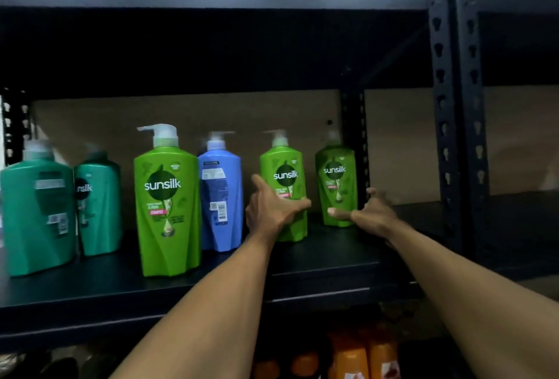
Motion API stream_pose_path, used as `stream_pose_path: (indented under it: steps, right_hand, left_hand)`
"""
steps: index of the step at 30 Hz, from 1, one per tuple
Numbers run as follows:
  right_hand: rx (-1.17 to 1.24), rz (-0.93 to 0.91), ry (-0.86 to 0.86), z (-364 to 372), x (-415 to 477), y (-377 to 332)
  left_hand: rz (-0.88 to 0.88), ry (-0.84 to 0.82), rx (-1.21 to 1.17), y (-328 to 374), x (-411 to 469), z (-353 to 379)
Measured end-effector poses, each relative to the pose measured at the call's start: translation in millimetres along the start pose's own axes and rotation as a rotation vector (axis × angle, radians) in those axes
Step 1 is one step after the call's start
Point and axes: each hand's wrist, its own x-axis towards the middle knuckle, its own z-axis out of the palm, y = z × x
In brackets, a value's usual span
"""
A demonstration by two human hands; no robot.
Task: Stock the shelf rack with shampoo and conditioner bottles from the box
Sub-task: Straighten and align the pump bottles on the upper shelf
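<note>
Left hand (273,212) gripping bright green plastic pump bottle (284,166) lettered "sunsilk"; right hand (373,215) gripping darker green pump bottle (335,179), same lettering; both upright near right edge of black metal shelf (181,291); smaller print blurred.

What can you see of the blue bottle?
The blue bottle is glossy plastic with a pale pump top. It stands upright on the dark shelf, back label and barcode facing the camera. A tall light-green bottle stands close on its left; contact is unclear. The left hand, gripping a smaller green bottle, is close on its right.
</note>
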Motion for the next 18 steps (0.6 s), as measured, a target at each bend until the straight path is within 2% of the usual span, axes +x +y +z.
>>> stream_pose_path:
  steps: [5,10,15,18]
  right_hand:
    - [0.096,-0.044,0.049,19,27,-7]
    - [0.026,-0.039,-0.018,20,52,3]
    - [0.062,-0.084,-0.115,3,31,2]
    - [0.068,-0.086,-0.101,-2,27,6]
  left_hand:
    - [0.035,0.004,-0.041,-19,17,10]
    - [0.058,0.010,-0.035,-24,24,18]
    - [0.099,-0.001,-0.015,-24,18,14]
    - [0.133,-0.024,-0.025,-21,15,14]
